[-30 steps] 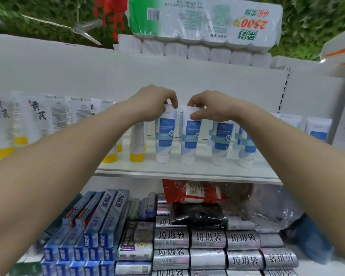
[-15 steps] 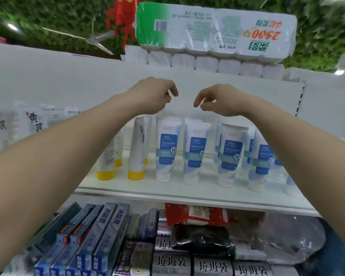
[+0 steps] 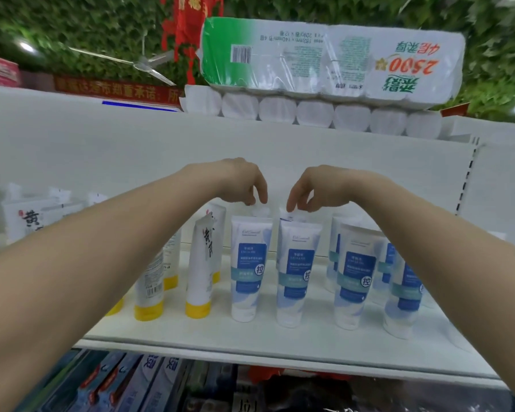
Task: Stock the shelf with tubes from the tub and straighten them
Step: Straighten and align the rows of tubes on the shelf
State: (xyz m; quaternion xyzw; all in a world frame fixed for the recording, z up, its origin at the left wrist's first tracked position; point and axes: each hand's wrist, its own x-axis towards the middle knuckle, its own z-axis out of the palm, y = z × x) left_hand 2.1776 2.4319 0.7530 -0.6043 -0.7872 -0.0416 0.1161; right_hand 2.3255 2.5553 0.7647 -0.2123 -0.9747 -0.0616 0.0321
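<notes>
**Hands over the tube row**

On the white metal shelf (image 3: pixel 191 340), white-and-blue plastic tubes (image 3: pixel 251 269) stand capped-end down. Left hand (image 3: pixel 241 182) and right hand (image 3: pixel 312 188) hang just above them, fingers loosely drooped, holding nothing. Toilet-roll packs (image 3: pixel 330 60) sit higher up, with green foliage behind.

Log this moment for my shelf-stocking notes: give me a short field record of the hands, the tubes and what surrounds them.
left hand: left hand above a rear blue-label tube, fingertips at its top edge; grip unclear
right hand: right hand likewise over the neighbouring rear tube
front row: blue-label tubes upright on their caps
to the left: yellow-capped tubes
shelf: white shelf
on top: toilet paper pack
tub: not in view
</notes>
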